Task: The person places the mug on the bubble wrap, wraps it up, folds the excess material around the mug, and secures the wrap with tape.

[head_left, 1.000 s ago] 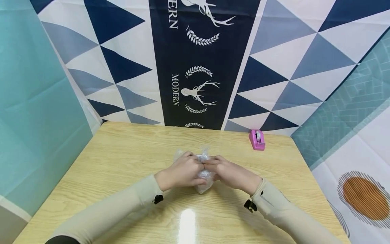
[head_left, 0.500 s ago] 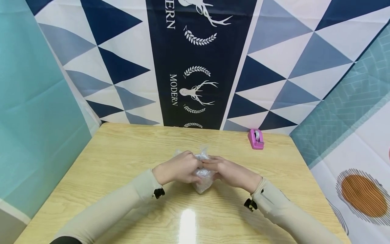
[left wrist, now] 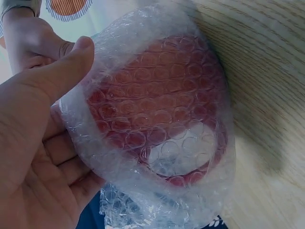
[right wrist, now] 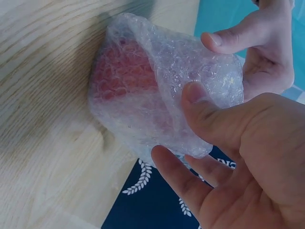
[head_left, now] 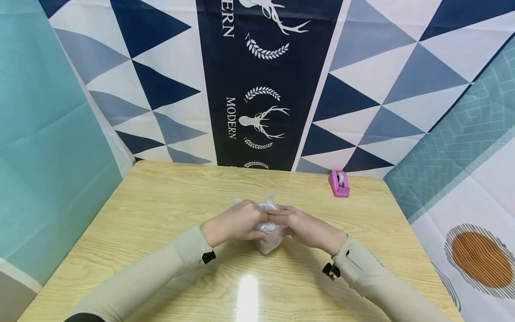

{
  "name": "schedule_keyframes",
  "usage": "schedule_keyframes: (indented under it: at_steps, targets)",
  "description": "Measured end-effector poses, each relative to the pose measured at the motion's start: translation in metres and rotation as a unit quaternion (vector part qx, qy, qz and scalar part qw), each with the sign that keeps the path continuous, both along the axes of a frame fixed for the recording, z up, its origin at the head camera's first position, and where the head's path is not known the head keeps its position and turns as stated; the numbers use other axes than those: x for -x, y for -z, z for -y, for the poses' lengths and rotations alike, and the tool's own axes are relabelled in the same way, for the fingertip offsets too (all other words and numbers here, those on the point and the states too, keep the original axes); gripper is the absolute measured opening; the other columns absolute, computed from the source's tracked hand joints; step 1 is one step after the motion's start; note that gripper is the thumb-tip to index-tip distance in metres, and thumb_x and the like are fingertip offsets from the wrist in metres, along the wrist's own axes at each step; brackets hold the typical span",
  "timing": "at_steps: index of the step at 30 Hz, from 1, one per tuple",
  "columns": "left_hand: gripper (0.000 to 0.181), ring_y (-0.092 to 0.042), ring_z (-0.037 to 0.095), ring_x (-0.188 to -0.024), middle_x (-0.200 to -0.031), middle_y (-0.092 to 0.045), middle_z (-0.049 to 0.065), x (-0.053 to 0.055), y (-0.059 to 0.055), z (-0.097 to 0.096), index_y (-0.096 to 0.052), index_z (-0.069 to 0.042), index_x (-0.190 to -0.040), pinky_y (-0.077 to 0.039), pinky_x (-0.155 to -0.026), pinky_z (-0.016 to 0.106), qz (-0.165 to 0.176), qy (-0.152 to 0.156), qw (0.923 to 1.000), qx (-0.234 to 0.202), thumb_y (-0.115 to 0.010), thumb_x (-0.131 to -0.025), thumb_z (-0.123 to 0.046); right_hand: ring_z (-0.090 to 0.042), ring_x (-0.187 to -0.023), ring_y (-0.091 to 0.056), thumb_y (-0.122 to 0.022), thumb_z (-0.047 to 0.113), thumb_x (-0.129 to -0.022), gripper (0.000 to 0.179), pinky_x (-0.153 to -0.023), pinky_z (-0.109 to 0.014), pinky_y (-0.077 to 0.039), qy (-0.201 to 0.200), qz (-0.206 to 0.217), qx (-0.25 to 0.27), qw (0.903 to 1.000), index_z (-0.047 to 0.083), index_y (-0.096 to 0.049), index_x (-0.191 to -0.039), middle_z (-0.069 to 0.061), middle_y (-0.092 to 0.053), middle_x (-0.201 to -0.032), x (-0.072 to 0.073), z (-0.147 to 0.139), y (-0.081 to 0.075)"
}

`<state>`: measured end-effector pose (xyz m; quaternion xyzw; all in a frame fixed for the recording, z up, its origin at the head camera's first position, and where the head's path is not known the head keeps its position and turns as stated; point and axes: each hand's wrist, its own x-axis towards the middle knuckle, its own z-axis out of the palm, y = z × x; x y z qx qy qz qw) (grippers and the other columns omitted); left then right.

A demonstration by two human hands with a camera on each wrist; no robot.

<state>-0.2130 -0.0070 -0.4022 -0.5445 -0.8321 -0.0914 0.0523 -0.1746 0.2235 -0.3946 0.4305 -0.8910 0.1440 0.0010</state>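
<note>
1. Bubble wrap (head_left: 267, 243) covers a red object (left wrist: 152, 90); the bundle is held between both hands over the middle of the tabletop (head_left: 173, 192). Whether its underside touches the wood, I cannot tell.

2. The left hand (head_left: 239, 219) pinches one edge of the bundle, thumb on the face toward its wrist camera and fingers bent behind.

3. The right hand (head_left: 307, 228) grips the opposite side: its thumb lies on the wrap, its fingers on the far side of the edge. In the head view the two hands nearly meet, or touch, above the bundle.

4. Judged as wrapping, the work looks well along: the red object is enclosed on the faces that show, with a fold lying across one of them. Loose ends stick up beyond the hands, and no tape shows on the wrap, so fastening seems left.

5. As for containers, the wrap is the cover, with the red object inside; a pale oval area near one end may be an opening.

6. The pink tape dispenser (head_left: 340, 185) holds a roll of tape (head_left: 340, 179) and stands well apart, toward the far right corner.
</note>
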Motion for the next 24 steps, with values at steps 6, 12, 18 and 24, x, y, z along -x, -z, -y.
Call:
schedule_keyframes:
  at_steps: [6,12,18,24]
  targets:
    - [0.04,-0.07,0.014,-0.091,-0.101,-0.077,-0.002,-0.004,-0.002,0.0,-0.077,-0.016,-0.099,-0.056,-0.093,0.035,-0.05,-0.017,0.9982,0.029,-0.077,-0.085,-0.053,-0.043,-0.138,-0.052,-0.073,-0.015,-0.082,0.061,-0.112,-0.052,-0.044,-0.004,0.008,0.002,1.0,-0.002,-0.06,-0.14,-0.021,-0.057,-0.147,-0.001,-0.001,-0.002]
    - [0.04,-0.069,0.011,-0.079,-0.083,-0.074,-0.006,-0.009,-0.005,-0.002,-0.075,-0.016,-0.09,-0.057,-0.086,0.033,-0.094,-0.03,0.9932,0.062,-0.076,-0.085,-0.056,-0.036,-0.134,-0.058,-0.071,0.002,-0.094,0.054,-0.106,-0.045,-0.052,0.015,0.124,0.084,0.9886,0.0,-0.055,-0.145,-0.018,-0.055,-0.15,0.008,-0.018,-0.007]
    - [0.037,-0.068,0.011,-0.076,-0.079,-0.073,-0.006,-0.012,-0.006,-0.005,-0.076,-0.016,-0.089,-0.056,-0.091,0.035,-0.084,-0.042,0.993,0.071,-0.076,-0.087,-0.054,-0.029,-0.115,-0.071,-0.064,0.015,-0.102,0.04,-0.093,-0.034,-0.059,0.126,0.252,0.231,0.9312,0.003,-0.06,-0.141,-0.02,-0.057,-0.148,0.04,-0.066,-0.009]
    - [0.038,-0.067,0.013,-0.073,-0.075,-0.072,-0.006,-0.013,-0.005,-0.005,-0.075,-0.017,-0.084,-0.056,-0.089,0.034,-0.091,-0.053,0.9916,0.075,-0.075,-0.088,-0.055,-0.017,-0.104,-0.072,-0.058,0.021,-0.106,0.041,-0.087,-0.033,-0.061,0.27,0.249,0.267,0.8911,-0.005,-0.058,-0.138,-0.026,-0.063,-0.133,0.071,-0.124,-0.009]
